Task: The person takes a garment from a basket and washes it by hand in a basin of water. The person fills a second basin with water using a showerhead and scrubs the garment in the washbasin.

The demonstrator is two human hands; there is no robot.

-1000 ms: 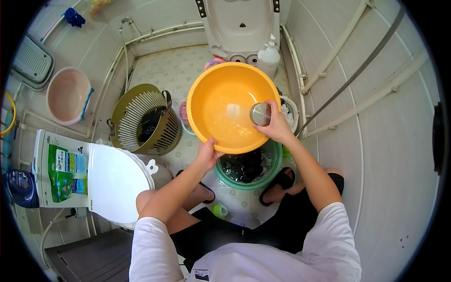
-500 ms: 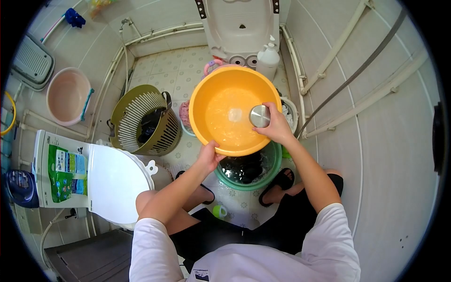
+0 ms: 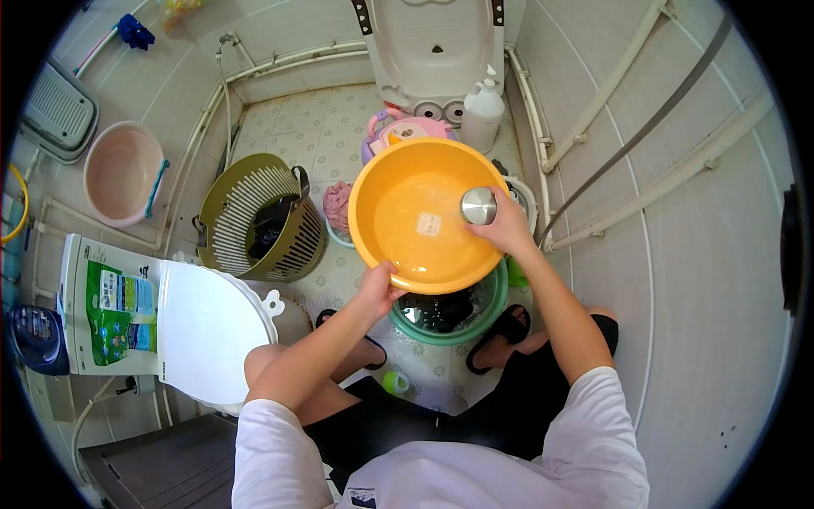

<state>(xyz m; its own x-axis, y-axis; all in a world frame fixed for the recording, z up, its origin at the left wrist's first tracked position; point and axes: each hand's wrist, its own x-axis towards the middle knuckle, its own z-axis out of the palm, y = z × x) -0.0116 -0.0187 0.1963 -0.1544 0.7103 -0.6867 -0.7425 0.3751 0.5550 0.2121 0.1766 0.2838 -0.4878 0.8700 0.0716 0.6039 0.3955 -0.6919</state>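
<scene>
Yellow basin (image 3: 394,195), one: near rim clamped in fingers of left hand (image 3: 379,286). Round metal item (image 3: 477,205), one: clasped in fingers of right hand (image 3: 506,224). Green tub (image 3: 454,339), one: beneath basin, beside left fingers.

A home bathroom: tiled walls (image 3: 712,322), white toilet (image 3: 212,331), pipes (image 3: 606,85), slatted laundry basket (image 3: 297,253).

Your head view: bright, diffuse light; small glints on the wet yellow basin (image 3: 386,199) before you; white toilet lid (image 3: 212,331) nearly washed out; fisheye curvature bending your tiled wall (image 3: 704,339); black, blue-fringed corners.
</scene>
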